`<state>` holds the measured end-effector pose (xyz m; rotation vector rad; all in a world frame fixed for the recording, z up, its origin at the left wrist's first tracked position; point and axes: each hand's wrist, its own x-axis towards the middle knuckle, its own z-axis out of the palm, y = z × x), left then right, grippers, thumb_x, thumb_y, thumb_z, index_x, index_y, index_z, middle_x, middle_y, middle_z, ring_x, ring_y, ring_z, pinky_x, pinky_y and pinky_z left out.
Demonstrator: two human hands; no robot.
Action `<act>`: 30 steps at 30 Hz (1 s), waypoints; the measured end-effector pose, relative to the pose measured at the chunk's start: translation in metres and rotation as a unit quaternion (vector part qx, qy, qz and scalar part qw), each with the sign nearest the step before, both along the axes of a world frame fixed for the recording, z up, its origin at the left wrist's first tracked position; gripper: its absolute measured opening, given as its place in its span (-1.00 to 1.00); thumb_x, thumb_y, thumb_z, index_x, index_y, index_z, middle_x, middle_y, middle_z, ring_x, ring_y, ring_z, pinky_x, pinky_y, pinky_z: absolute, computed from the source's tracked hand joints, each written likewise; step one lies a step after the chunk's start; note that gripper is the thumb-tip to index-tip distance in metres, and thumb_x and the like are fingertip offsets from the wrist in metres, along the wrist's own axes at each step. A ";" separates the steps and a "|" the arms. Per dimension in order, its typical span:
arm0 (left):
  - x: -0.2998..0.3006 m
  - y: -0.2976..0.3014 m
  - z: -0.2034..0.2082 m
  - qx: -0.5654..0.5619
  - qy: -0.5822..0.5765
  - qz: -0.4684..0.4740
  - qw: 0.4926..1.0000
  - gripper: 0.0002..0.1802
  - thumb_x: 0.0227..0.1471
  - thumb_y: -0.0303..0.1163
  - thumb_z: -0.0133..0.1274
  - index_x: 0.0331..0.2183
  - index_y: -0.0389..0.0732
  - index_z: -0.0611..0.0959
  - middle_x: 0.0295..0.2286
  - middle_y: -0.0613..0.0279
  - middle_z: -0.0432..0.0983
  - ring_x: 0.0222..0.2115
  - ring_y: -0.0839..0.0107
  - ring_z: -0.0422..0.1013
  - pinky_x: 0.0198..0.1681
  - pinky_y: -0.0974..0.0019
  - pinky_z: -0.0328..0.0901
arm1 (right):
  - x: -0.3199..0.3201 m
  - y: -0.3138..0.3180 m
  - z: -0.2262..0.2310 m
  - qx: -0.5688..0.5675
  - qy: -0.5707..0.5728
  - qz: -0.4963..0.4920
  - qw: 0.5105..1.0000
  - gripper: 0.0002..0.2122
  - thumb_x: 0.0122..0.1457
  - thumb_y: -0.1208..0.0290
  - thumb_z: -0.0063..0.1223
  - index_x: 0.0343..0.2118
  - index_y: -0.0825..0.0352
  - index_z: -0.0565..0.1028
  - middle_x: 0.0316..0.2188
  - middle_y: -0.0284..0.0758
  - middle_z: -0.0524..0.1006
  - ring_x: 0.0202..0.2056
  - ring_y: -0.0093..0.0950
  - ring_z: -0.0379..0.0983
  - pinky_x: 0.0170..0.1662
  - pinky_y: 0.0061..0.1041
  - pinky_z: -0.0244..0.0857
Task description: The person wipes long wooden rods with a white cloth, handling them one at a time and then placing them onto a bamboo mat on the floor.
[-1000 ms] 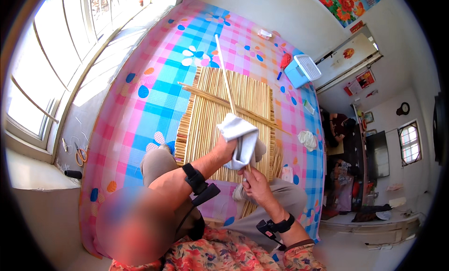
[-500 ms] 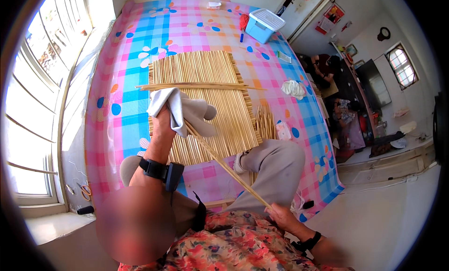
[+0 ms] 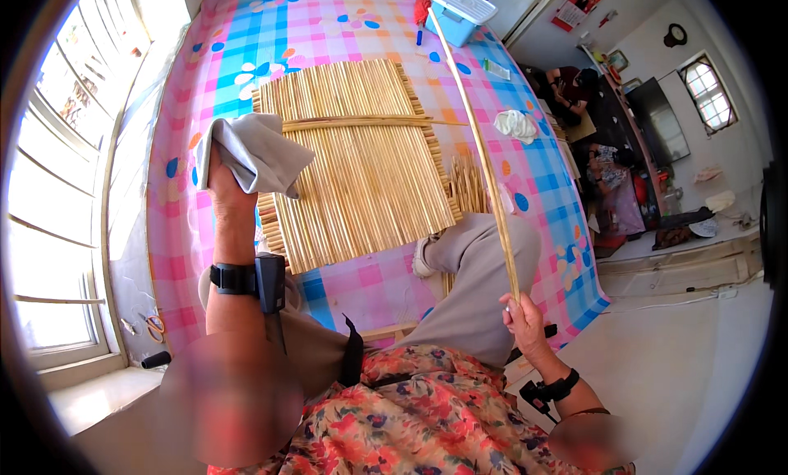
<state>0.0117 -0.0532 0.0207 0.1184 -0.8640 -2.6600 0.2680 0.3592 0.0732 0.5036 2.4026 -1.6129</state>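
Observation:
My left hand (image 3: 228, 180) is closed on a grey cloth (image 3: 261, 157), held over the left edge of a mat of straw-coloured stalks (image 3: 353, 188). The cloth hides most of its fingers. At the lower right, my right hand (image 3: 525, 321) grips the near end of a long pale stalk (image 3: 484, 151), raised and pointing away from me toward the far right. The stalk is apart from the cloth. Across the mat's far part lies a small bunch of loose stalks (image 3: 353, 123).
Right of the mat lies a pile of short stalks (image 3: 466, 184). A white crumpled bag (image 3: 515, 125) and a blue box with a white lid (image 3: 460, 17) sit farther off. Scissors (image 3: 155, 325) rest on the left sill. Two people (image 3: 570, 93) are at the far right.
My left hand has moved left with the cloth, away from the stalk. My right hand has swung the stalk up and to the right.

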 end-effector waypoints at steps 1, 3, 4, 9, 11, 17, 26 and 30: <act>0.001 -0.002 0.003 -0.011 0.010 -0.008 1.000 -0.57 0.11 -0.10 -0.34 -0.15 -0.23 0.38 -0.20 0.12 0.36 -0.18 0.22 0.31 -0.09 0.13 0.24 | -0.007 -0.007 0.001 -0.012 -0.001 -0.003 1.000 -0.83 0.18 0.36 -0.26 -0.31 0.31 0.36 -0.68 -0.50 0.25 -0.65 -0.77 0.09 -0.61 -0.78 -0.03; 0.002 -0.005 0.007 -0.029 0.028 -0.021 0.999 -0.55 0.11 -0.09 -0.35 -0.15 -0.24 0.37 -0.20 0.11 0.36 -0.17 0.21 0.31 -0.09 0.12 0.23 | -0.021 -0.018 0.002 -0.032 -0.003 -0.009 0.999 -0.82 0.19 0.35 -0.28 -0.27 0.30 0.35 -0.67 -0.50 0.26 -0.65 -0.78 0.07 -0.61 -0.80 -0.04; 0.003 -0.004 0.010 -0.016 0.042 -0.030 0.999 -0.54 0.11 -0.08 -0.35 -0.14 -0.24 0.37 -0.19 0.10 0.35 -0.17 0.21 0.31 -0.08 0.13 0.22 | -0.028 -0.021 0.002 -0.046 -0.002 -0.003 0.999 -0.81 0.20 0.33 -0.29 -0.24 0.30 0.34 -0.66 -0.50 0.26 -0.66 -0.79 0.06 -0.62 -0.81 -0.06; 0.006 -0.001 0.014 0.015 0.032 -0.081 0.996 -0.54 0.10 -0.08 -0.31 -0.12 -0.24 0.36 -0.20 0.11 0.36 -0.17 0.23 0.31 -0.09 0.16 0.22 | -0.069 -0.045 -0.003 -0.075 0.019 0.063 0.995 -0.78 0.20 0.33 -0.29 -0.17 0.28 0.31 -0.64 -0.50 0.28 -0.70 -0.80 0.01 -0.66 -0.84 -0.11; 0.005 0.005 0.005 -0.007 0.017 -0.063 0.998 -0.54 0.09 -0.09 -0.25 -0.13 -0.25 0.36 -0.21 0.11 0.36 -0.18 0.25 0.32 -0.10 0.18 0.23 | -0.092 -0.067 -0.004 -0.088 0.043 0.097 0.990 -0.79 0.19 0.33 -0.28 -0.21 0.31 0.33 -0.64 -0.48 0.30 -0.67 -0.79 0.04 -0.63 -0.82 -0.06; 0.015 0.046 -0.007 -0.028 -0.038 -0.198 0.979 -0.53 0.03 -0.08 -0.13 -0.13 -0.22 0.38 -0.26 0.15 0.40 -0.27 0.32 0.37 -0.21 0.24 0.32 | -0.167 -0.151 -0.018 -0.125 0.033 0.207 0.970 -0.80 0.18 0.33 -0.26 -0.31 0.35 0.37 -0.69 -0.46 0.32 -0.69 -0.77 0.11 -0.65 -0.79 0.00; 0.028 0.090 -0.018 -0.067 -0.025 -0.301 0.951 -0.63 -0.03 -0.19 -0.01 -0.20 -0.19 0.41 -0.28 0.20 0.39 -0.25 0.42 0.35 -0.19 0.31 0.31 | -0.216 -0.198 -0.037 -0.273 -0.034 0.164 0.947 -0.67 0.17 0.12 -0.30 -0.17 0.28 0.30 -0.51 -0.46 0.40 -0.62 -0.73 0.33 -0.71 -0.74 0.17; 0.028 0.098 -0.023 -0.107 -0.016 -0.289 0.951 -0.74 -0.03 -0.40 -0.04 -0.25 -0.25 0.40 -0.36 0.23 0.37 -0.35 0.51 0.33 -0.33 0.39 0.31 | -0.212 -0.192 -0.041 -0.292 -0.050 0.130 0.946 -0.73 0.18 0.15 -0.34 -0.25 0.22 0.33 -0.59 -0.50 0.36 -0.73 -0.74 0.23 -0.79 -0.76 0.01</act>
